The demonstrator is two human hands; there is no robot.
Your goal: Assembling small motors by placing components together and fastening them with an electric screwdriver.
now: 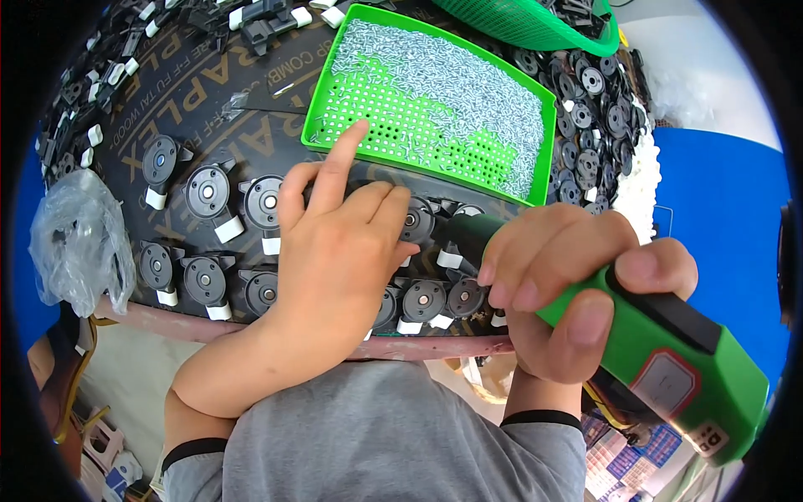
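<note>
My right hand (552,284) is wrapped round a green and black electric screwdriver (711,360). Its dark nose points left, down to a black round wheel part (417,221) in the upper of two rows. On that part's left side my left hand (339,251) is bent over it, with thumb and nearest fingers closed against it. One other finger stretches up over the near rim of a green perforated tray (314,117). The tips of the bent fingers are hidden, and so is the screwdriver's tip. A heap of small silver screws (468,92) fills the tray's far and right parts.
Several more black wheel parts with white tabs (207,192) stand in rows on the dark board. Piles of black parts (585,151) lie right and far left. A green basket (535,25) is at the back, a clear plastic bag (84,243) at the left edge.
</note>
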